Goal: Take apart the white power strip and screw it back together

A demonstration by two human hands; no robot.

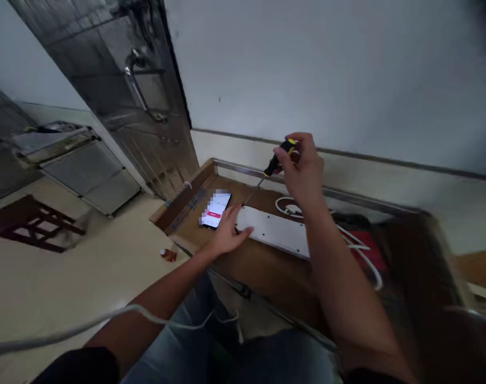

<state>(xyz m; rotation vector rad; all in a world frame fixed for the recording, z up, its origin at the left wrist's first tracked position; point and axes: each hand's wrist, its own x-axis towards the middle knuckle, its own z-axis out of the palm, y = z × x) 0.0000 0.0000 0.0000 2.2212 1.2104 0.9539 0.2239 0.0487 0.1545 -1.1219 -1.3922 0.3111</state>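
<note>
The white panel [281, 228] lies flat on the brown surface [262, 269], its left end under the left hand [227, 232], whose thumb is spread away from the fingers and reaches onto the near edge. The right hand [307, 173] pinches the screwdriver [281, 154] by its black-and-yellow handle, thumb against fingertips, with the shaft slanting down to the panel's far left corner (whether the tip sits in the dark spot there is too small to tell). To turn cleanly, the shaft would likely do better stood square to the panel, since a leaning blade tends to slip out and chew the screw head. Steady downward pressure with slow turns should serve better than quick twisting. The left hand is well placed to stop the panel swivelling, but its fingertips are near the tip, so keep them out of the line of a slip, and leave the phone [219, 205] beside them unbumped
</note>
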